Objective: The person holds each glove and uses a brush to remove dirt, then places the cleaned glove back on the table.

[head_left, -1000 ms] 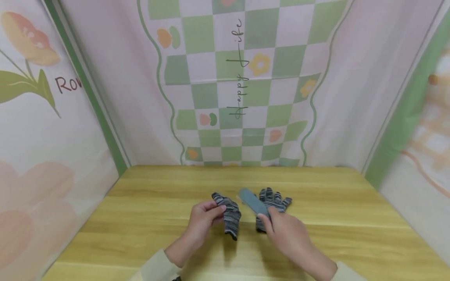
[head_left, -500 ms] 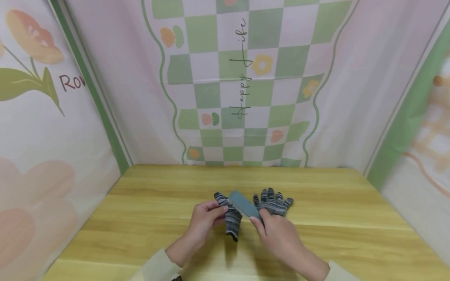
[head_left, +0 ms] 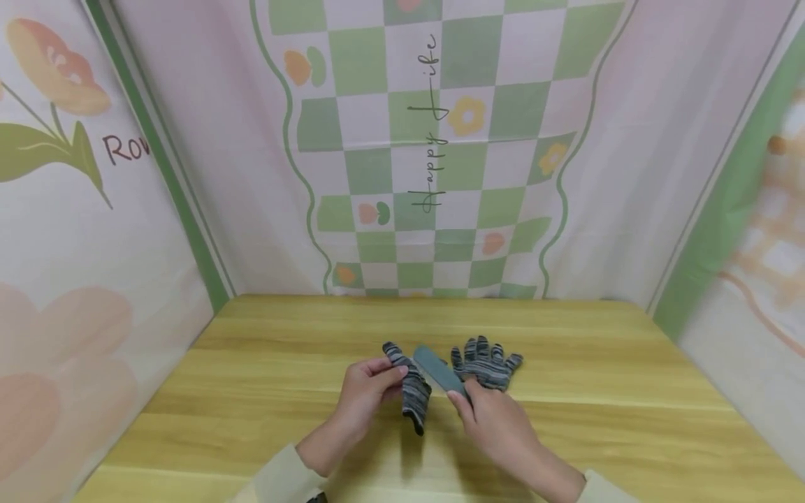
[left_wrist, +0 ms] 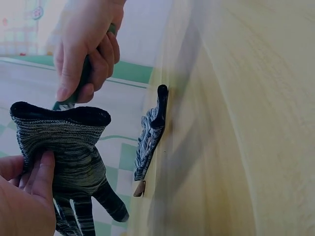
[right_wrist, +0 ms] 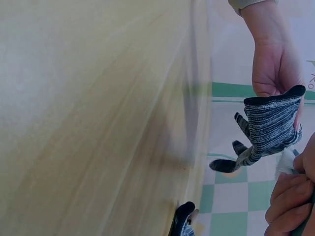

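Note:
My left hand (head_left: 365, 399) pinches a grey-and-black striped knit glove (head_left: 415, 398) at its side, above the table. The glove's dark-edged cuff faces me, and its fingers hang away from the palm in the left wrist view. In my right hand (head_left: 506, 423) is a brush (head_left: 435, 367) with a flat grey-green back, its handle gripped in curled fingers. White bristles (right_wrist: 284, 164) show in the right wrist view, close against the held glove; whether they touch is unclear. A matching second glove (head_left: 487, 365) lies flat on the table behind my right hand, fingers spread.
Both gloves are over a wood-grain table (head_left: 283, 356). A green-and-white checked curtain (head_left: 411, 161) hangs behind its far edge, with patterned cloth walls on the left and right.
The brush has moved left from near the second glove onto the held glove, then slightly back. The held glove has turned a little; my left hand stays nearly in place.

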